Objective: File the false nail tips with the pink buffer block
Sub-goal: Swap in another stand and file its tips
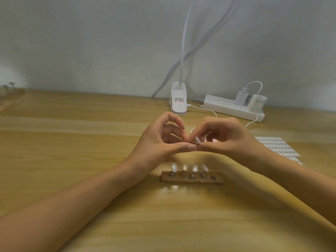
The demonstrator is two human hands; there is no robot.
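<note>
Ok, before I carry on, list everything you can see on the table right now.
table: one, light wood, under everything
holder: one, brown wood, near centre, rightmost slot empty
holder tips: four, clear, upright on stands in the holder
held tip: one, clear, between both hands, above the holder
buffer: one, pink, sliver behind the right fingers; held or lying, cannot tell
tab sheet: one, white, right of the hands
lamp clip: one, white, back by the wall
power strip: one, white, back right, two plugs in it
cables: several, white, up the wall
second holder: one, blurred, far left
left hand: pinches held tip
right hand: pinches held tip
</note>
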